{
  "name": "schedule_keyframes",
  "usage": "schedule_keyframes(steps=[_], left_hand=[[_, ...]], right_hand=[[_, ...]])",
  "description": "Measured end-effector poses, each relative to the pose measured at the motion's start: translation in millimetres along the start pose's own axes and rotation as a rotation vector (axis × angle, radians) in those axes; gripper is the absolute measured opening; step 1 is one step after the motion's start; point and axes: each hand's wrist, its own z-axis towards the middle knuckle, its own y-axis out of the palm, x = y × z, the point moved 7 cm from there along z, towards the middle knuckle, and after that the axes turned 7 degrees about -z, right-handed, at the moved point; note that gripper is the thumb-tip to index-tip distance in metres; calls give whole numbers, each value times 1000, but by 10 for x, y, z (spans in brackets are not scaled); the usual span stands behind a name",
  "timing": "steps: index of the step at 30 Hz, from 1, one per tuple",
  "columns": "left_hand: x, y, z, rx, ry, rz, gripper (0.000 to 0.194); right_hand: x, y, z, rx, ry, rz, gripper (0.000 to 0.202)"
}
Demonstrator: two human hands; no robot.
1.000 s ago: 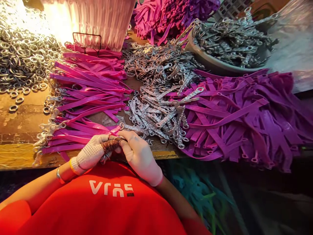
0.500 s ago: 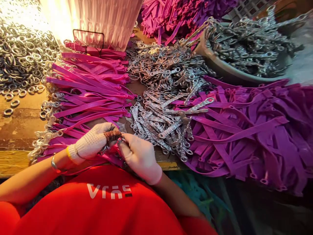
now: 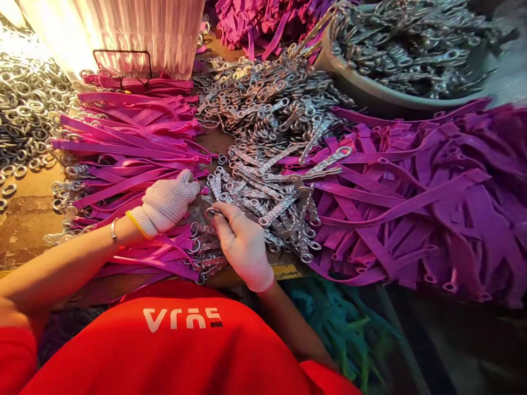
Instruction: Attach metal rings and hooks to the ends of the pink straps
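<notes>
My left hand (image 3: 171,202), in a white dotted glove, has its fingers closed over the end of a pink strap among the row of pink straps (image 3: 135,142). My right hand (image 3: 242,241), in a smooth pale glove, pinches a small metal ring (image 3: 211,212) between thumb and finger. Just beyond it are flat metal links (image 3: 247,195) with looped ends. Below the hands, several pink straps (image 3: 175,262) with rings and metal links attached lie near the table's front edge.
Loose rings (image 3: 28,118) are heaped at the left. A translucent ribbed container (image 3: 164,33) stands behind the straps. More metal links fill a round tub (image 3: 387,97) at the back right, with purple straps (image 3: 411,203) piled before it. Teal straps (image 3: 341,323) lie below the table edge.
My hands have moved apart, the left one up to the pink strap ends. The brown ribbed piece between them is out of my grasp. The camera view has shifted slightly.
</notes>
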Motion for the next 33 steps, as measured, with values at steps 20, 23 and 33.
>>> schedule_keyframes(steps=[20,23,33], left_hand=[[-228,69,-1180,-12,-36,-652,14],[-212,164,-1208,-15,20,-595,11],[-280,263,-1253,73,0,-727,29]], right_hand=[[-820,378,-221,-151,-503,-538,21],[-796,396,-244,-131,-506,-490,24],[-783,291,-161,-357,-347,-407,43]])
